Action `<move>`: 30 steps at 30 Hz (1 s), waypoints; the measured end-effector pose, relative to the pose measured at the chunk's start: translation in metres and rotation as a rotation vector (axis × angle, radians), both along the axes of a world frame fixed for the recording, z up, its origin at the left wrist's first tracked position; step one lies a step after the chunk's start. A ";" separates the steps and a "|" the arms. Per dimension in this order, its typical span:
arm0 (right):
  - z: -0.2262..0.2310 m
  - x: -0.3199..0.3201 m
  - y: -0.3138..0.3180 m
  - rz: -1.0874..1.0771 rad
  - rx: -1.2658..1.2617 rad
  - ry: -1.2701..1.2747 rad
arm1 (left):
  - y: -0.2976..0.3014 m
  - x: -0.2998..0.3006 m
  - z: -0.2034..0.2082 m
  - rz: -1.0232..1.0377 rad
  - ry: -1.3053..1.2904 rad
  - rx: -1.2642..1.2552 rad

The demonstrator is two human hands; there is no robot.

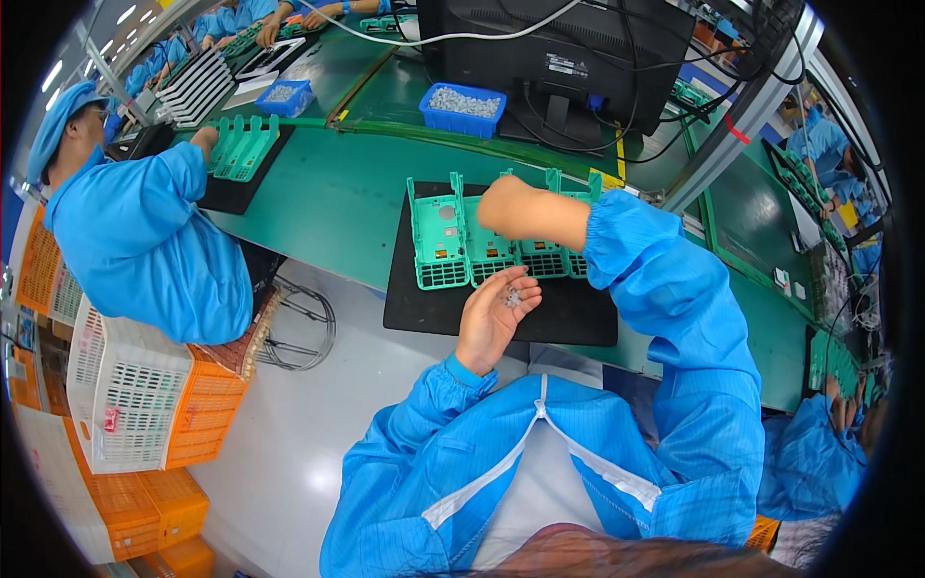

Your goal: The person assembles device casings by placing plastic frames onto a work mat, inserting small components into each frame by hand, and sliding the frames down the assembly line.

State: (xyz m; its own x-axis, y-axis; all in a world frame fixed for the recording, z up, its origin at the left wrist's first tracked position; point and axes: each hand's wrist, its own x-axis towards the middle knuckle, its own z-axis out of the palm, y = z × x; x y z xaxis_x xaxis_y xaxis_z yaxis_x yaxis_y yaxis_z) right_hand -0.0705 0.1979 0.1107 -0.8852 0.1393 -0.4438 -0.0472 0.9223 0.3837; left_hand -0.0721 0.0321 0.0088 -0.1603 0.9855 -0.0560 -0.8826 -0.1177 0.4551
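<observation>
My left hand (488, 326) is turned palm up at the near edge of the black mat, its fingers slightly curled. Several small pale grey pieces (511, 297) lie cupped in it. My right hand (506, 208) reaches in from the right, over a row of green plastic housings (438, 231). Its fingers are hidden beneath the back of the hand, so what they hold does not show. The housings stand side by side on the black mat (434, 313), each with a grid of openings at its near end. My right forearm covers part of the row.
Beyond the mat, a blue bin (463, 109) of small grey pieces stands beside a black monitor (559, 58) with trailing cables. A metal post (742, 120) rises at right. At left, a co-worker (145, 231) handles similar green housings (244, 149); plastic crates (135, 395) are stacked behind.
</observation>
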 end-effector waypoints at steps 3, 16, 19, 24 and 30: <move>0.000 -0.007 -0.005 0.055 0.091 -0.054 | 0.000 0.000 0.002 -0.003 0.010 -0.004; -0.013 0.017 0.028 -0.174 -0.423 0.091 | -0.009 0.005 0.018 -0.064 -0.114 0.031; 0.013 0.042 0.021 -0.085 -0.733 0.379 | -0.012 0.004 0.021 -0.059 -0.138 0.024; 0.019 0.084 -0.024 -0.106 -0.823 0.501 | -0.010 0.005 0.016 -0.062 -0.146 0.049; 0.006 0.093 -0.050 0.027 -0.601 0.594 | -0.010 0.004 0.004 -0.007 -0.127 0.083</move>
State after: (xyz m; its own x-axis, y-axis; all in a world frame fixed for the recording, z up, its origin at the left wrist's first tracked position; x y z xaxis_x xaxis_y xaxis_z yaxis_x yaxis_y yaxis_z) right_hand 0.0227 0.1477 0.1171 -0.9945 0.0043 0.1047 -0.0173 0.9789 -0.2036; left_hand -0.0679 0.0217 0.0124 -0.1505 0.9886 0.0061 -0.9332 -0.1441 0.3291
